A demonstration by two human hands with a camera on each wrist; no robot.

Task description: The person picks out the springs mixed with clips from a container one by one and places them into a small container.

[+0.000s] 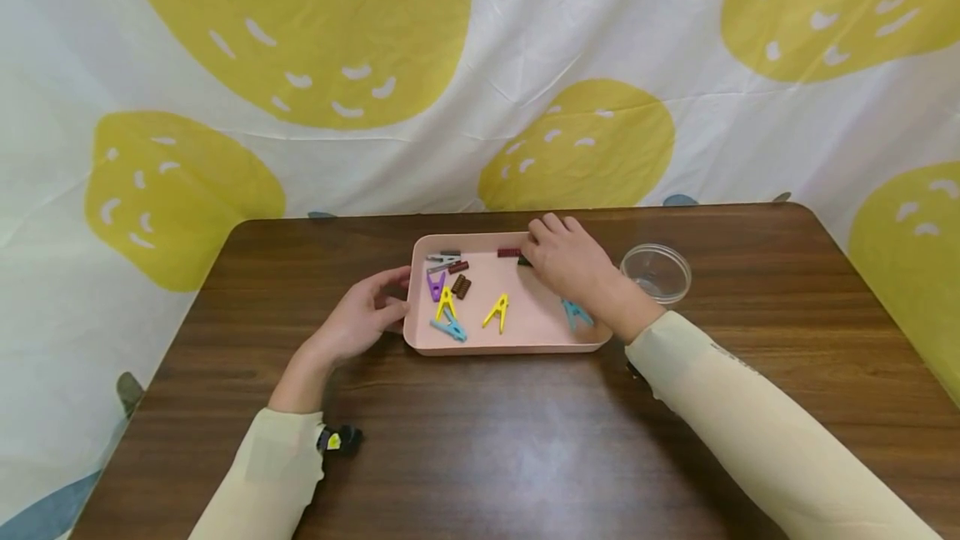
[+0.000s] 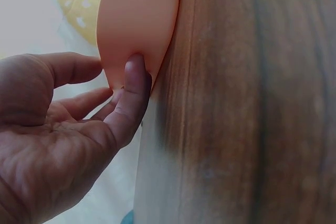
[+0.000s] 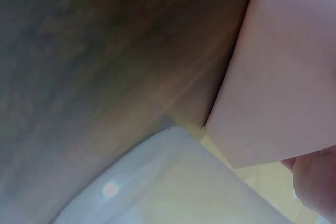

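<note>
A: Where do the hands sit?

B: Both are at the pink tray (image 1: pixel 517 347), in the middle of the frame on the brown table (image 1: pixel 480 440). The left hand (image 1: pixel 366 317) lies at the tray's left wall with fingers relaxed and nearly straight. The left wrist view shows a fingertip (image 2: pixel 134 72) touching the tray's rounded corner (image 2: pixel 136 19), clasping nothing.

A: And the right?

B: The right hand (image 1: pixel 572 261) reaches over the tray's upper right part, knuckles up, fingers bent down toward a dark red clip (image 1: pixel 509 252) and a dark piece just beside it. The fingertips are hidden under the hand, so I cannot tell whether it pinches anything.

A: What else is in the tray?

B: Small clothes pegs: two yellow pegs (image 1: pixel 497 312), a purple peg (image 1: pixel 436 285), a blue peg (image 1: pixel 449 328) at the lower left, another blue peg (image 1: pixel 576 312) by the right wrist, and grey and brown ones at the upper left.

A: How would such a clip handle?

B: I judge it light, stiff plastic, smooth and sprung, so it may skid on the tray floor. It is best pinched across its long sides, or at the tail ends if the mouth must open.

A: Anything nearby?

B: A clear plastic cup (image 1: pixel 658 272) stands just right of the tray.
</note>
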